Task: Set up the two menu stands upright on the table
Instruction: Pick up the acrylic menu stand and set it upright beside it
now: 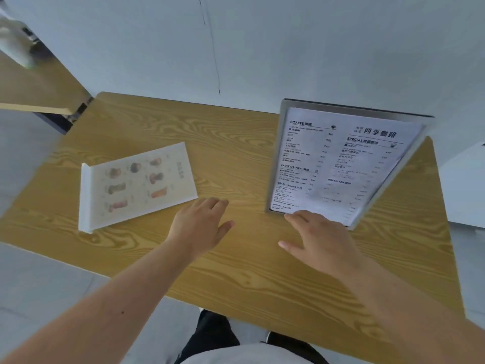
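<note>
Two menu stands are on the wooden table (236,143). The drinks-picture menu stand (136,185) lies flat at the left, its white base at its left end. The text menu stand (338,164), a coffee price list in a clear frame, is at the right, and its far edge seems tilted up off the table toward the wall. My left hand (202,224) hovers open over the table just right of the picture menu's near corner, touching nothing. My right hand (320,237) is open, with its fingertips at the near bottom edge of the text menu stand.
A pale wall (262,48) runs right behind the table's far edge. Another wooden table (34,88) stands at the far left, with a blurred white object at the top left corner. Grey floor lies around, and my dark trousers (217,334) show at the near edge.
</note>
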